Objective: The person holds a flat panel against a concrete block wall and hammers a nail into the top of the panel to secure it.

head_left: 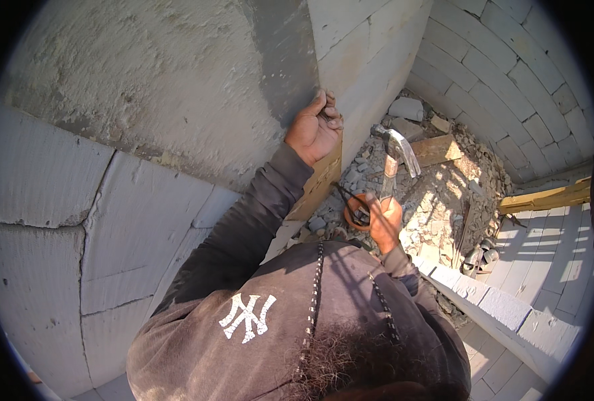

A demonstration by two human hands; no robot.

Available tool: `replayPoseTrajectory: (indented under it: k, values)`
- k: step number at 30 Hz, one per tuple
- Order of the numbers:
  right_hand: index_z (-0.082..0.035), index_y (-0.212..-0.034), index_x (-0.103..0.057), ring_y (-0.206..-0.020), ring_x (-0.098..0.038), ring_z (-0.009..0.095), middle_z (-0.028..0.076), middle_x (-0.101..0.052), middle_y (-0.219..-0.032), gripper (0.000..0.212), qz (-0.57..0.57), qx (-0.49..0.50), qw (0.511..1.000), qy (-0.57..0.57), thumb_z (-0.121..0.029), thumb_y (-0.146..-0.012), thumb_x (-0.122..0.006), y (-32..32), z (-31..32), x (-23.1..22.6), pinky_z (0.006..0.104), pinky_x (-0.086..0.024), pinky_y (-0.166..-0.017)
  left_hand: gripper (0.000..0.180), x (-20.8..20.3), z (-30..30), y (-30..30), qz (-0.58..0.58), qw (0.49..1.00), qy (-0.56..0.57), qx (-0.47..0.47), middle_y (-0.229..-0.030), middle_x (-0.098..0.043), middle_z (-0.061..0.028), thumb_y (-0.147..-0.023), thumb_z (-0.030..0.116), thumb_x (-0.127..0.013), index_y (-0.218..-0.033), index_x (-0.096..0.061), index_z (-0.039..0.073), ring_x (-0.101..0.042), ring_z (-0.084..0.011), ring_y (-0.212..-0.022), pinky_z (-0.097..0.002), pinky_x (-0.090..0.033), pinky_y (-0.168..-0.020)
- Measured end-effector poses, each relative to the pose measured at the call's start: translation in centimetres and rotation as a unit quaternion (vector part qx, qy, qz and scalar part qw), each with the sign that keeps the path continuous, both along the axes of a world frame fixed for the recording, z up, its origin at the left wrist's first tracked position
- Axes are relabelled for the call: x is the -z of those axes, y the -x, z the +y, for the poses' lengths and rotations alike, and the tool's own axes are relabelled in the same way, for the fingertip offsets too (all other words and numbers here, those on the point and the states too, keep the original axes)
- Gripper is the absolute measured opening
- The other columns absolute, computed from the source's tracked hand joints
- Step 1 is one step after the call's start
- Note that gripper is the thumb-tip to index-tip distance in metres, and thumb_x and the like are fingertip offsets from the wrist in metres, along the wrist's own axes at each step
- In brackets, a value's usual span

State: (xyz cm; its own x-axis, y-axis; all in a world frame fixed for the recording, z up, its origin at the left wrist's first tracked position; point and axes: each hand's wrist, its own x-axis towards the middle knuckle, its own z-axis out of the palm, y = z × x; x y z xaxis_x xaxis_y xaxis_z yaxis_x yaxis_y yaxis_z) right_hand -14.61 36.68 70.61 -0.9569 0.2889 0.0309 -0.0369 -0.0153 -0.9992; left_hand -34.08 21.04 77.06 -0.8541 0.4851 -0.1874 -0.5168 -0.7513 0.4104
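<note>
My right hand [385,226] grips the handle of a claw hammer [390,175], whose metal head points up and away from me over the rubble. At the wall's corner, my left hand [314,128] is closed with its fingers curled. Whatever it holds, if anything, is too small to make out. The left wrist rests close to the edge of the grey-plastered wall [287,60]. Just left of my right hand is a small orange bucket [348,215] with dark items inside, partly covered by that hand. A wooden board [320,179] runs along the corner below my left hand.
Broken rubble [437,217] covers the ground ahead, with a loose wood piece [437,150] on it. White block walls [504,67] enclose the far right. A low block wall [504,309] crosses at right, near a yellowish timber [544,198] and several metal items [479,259].
</note>
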Motion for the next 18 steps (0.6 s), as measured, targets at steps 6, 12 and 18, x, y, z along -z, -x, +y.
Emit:
replayPoseTrajectory:
  k: [6, 12, 18]
  values:
    - [-0.009, -0.076, -0.047, -0.052, -0.041, 0.004, -0.005, -0.046, -0.062, 0.028, -0.062, 0.018, 0.987, 0.148, -0.009, -0.099, -0.063, 0.8, -0.2, -1.5, 0.0254, -0.035, -0.045, 0.009, 0.1, -0.1, 0.9, -0.007, 1.000, 0.008, 0.000, -0.098, -0.059, 0.0094, -0.104, 0.026, -0.057, -0.106, -0.060, 0.017, -0.048, -0.0070, -0.076, -0.0226, -0.038, -0.065]
    - [-0.005, -0.090, -0.057, -0.049, -0.043, 0.006, -0.004, -0.049, -0.064, 0.013, -0.071, 0.000, 0.982, 0.172, -0.011, -0.098, -0.065, 3.0, -0.2, -1.1, 0.0255, -0.036, -0.043, 0.010, -0.2, -0.5, 1.0, -0.014, 0.999, -0.030, 0.014, -0.097, -0.059, 0.0086, -0.105, 0.025, -0.056, -0.107, -0.060, 0.016, -0.048, -0.0072, -0.075, -0.0229, -0.038, -0.065]
    - [-0.001, -0.103, -0.066, -0.059, -0.050, 0.009, -0.001, -0.059, -0.070, 0.020, -0.031, -0.019, 0.998, -0.049, -0.020, -0.098, -0.065, 7.2, -0.8, 0.3, 0.0290, -0.041, -0.052, 0.010, -0.6, -0.1, 1.0, -0.026, 0.999, -0.044, 0.014, -0.094, -0.057, 0.0073, -0.105, 0.024, -0.054, -0.106, -0.059, 0.015, -0.049, -0.0077, -0.074, -0.0240, -0.039, -0.065]
